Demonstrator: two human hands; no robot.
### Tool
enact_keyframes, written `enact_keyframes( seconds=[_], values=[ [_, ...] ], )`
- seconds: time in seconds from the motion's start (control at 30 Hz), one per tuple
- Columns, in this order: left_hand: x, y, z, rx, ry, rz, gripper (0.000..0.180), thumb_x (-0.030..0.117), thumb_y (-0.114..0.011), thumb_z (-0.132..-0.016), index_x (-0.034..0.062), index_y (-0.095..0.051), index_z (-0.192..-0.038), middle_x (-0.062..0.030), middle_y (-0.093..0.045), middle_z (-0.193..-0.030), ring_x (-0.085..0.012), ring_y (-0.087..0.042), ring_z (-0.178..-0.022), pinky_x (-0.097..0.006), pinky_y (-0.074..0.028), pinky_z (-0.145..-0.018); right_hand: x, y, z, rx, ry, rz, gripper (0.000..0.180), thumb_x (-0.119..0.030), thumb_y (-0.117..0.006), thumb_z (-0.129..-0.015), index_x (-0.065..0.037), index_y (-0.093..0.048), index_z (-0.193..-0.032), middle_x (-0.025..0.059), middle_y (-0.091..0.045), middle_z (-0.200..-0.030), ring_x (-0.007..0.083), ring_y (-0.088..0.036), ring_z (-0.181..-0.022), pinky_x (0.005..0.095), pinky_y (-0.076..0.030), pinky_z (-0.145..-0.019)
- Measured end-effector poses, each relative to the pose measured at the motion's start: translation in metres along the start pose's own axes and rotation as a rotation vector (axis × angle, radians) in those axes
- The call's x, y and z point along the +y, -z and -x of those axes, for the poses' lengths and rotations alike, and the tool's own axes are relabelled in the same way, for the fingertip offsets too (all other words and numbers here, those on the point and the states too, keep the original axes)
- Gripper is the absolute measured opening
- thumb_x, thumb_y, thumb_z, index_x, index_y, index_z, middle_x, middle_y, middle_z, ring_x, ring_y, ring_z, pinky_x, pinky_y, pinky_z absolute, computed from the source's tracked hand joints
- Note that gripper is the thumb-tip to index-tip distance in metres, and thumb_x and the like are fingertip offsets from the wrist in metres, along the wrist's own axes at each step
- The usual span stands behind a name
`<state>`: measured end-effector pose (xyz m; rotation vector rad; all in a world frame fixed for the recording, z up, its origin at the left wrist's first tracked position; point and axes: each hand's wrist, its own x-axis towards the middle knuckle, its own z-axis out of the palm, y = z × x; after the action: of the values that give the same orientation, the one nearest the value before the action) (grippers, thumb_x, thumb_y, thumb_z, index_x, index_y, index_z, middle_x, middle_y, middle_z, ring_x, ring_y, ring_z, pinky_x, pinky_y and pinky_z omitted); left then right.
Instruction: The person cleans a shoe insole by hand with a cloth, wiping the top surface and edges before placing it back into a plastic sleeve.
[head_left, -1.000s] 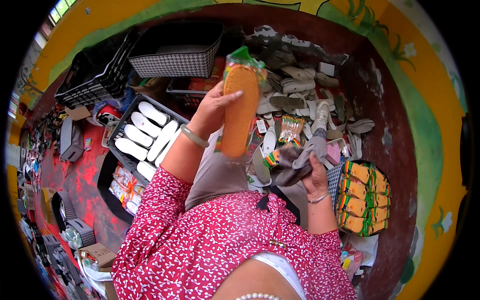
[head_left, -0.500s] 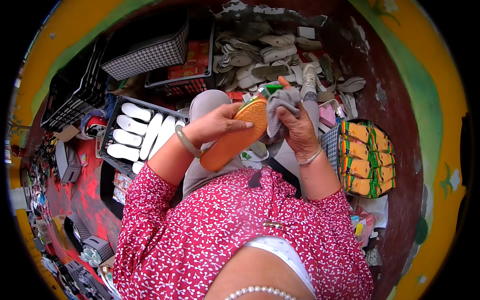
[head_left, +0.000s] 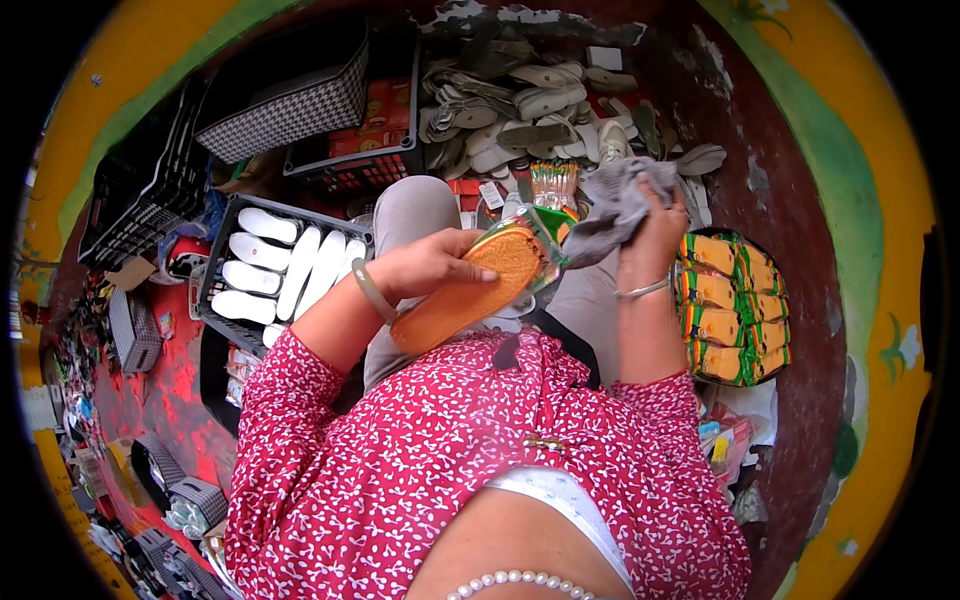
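Over my lap, my left hand (head_left: 435,265) is closed on an orange insole (head_left: 455,305), the thumb lying across its textured upper face. Clear plastic wrapping with green edging (head_left: 545,245) shows around the insole's far end. To the right, my right hand (head_left: 655,228) is closed on a crumpled grey cloth (head_left: 618,205), lifted apart from the insole. A loose corner of the cloth hangs down close to the plastic. Packs of orange insoles with green trim (head_left: 712,288) stand in rows in a container beside my right forearm.
White insoles (head_left: 265,251) lie in a black crate left of my knee. Behind it are a houndstooth-patterned basket (head_left: 290,115) and another black crate (head_left: 400,165). Loose grey and white insoles (head_left: 500,110) heap up along the wall. More baskets (head_left: 135,330) stand on the red floor at left.
My right hand has drawn the grey cloth away from the insole, up and to the right. The insole has shifted slightly left and down in my left hand.
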<state>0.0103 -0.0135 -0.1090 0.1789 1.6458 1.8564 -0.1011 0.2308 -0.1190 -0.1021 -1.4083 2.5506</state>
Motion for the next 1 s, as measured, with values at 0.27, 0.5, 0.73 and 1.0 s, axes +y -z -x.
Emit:
enact_keyframes(
  seconds=[0.27,0.5,0.73,1.0],
  values=[
    [0.005,0.009,0.001,0.054,-0.054,0.148,0.044,0.009,-0.057,-0.087,-0.0024,-0.042,-0.127,-0.0073,-0.057,-0.114,-0.0135,-0.055,-0.103,-0.027,-0.043,-0.091,-0.008,0.041,-0.002,-0.424,-0.579,-0.453,0.040,-0.033,-0.052,-0.091,-0.006,-0.050,-0.120,0.0058,-0.059,-0.110,0.0196,-0.059,-0.095,0.0350,-0.046,-0.088],
    [0.000,-0.001,-0.020,-0.001,-0.019,-0.075,0.042,0.012,-0.058,-0.088,-0.0021,-0.044,-0.125,-0.0052,-0.059,-0.107,-0.0100,-0.056,-0.096,-0.025,-0.045,-0.085,0.010,-0.004,0.055,-0.582,-0.547,-0.218,0.042,-0.004,-0.065,-0.080,-0.006,-0.048,-0.119,0.0052,-0.059,-0.100,0.0136,-0.059,-0.089,0.0253,-0.051,-0.077],
    [-0.013,-0.006,-0.031,-0.013,-0.011,-0.243,0.038,0.014,-0.059,-0.087,-0.0021,-0.047,-0.120,-0.0039,-0.061,-0.100,-0.0080,-0.055,-0.091,-0.024,-0.046,-0.080,0.015,-0.009,0.061,-0.346,-0.444,-0.145,0.040,0.010,-0.063,-0.075,-0.005,-0.053,-0.110,0.0050,-0.061,-0.090,0.0148,-0.061,-0.081,0.0251,-0.052,-0.073],
    [-0.013,-0.006,-0.030,-0.049,0.015,-0.188,0.041,0.015,-0.060,-0.086,-0.0016,-0.048,-0.121,-0.0044,-0.061,-0.101,-0.0093,-0.056,-0.092,-0.025,-0.045,-0.082,0.023,-0.007,0.066,-0.206,-0.409,-0.172,0.036,0.012,-0.063,-0.073,-0.005,-0.056,-0.104,0.0057,-0.062,-0.089,0.0159,-0.062,-0.078,0.0269,-0.052,-0.072]
  ],
)
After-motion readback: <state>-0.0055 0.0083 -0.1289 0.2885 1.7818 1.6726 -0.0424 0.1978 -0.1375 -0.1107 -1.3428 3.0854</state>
